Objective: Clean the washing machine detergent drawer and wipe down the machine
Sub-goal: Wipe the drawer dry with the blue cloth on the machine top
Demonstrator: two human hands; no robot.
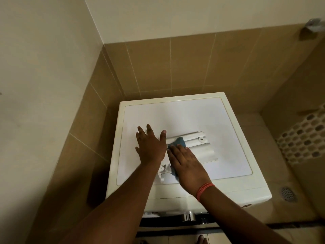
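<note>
Fingers of the left hand (150, 147) spread flat on the drawer (193, 147) mid-top of the washing machine (228, 120); right hand (186, 166) fingers, together, press the blue cloth (179, 142).

The left hand (150, 147) and right hand (186, 165) cover much of the drawer (197, 145) and most of the blue cloth (179, 142) — its full shape cannot be told. The wall fitting (312, 28) is blurred, and the basket (306, 136) is cut off at the right edge.
</note>
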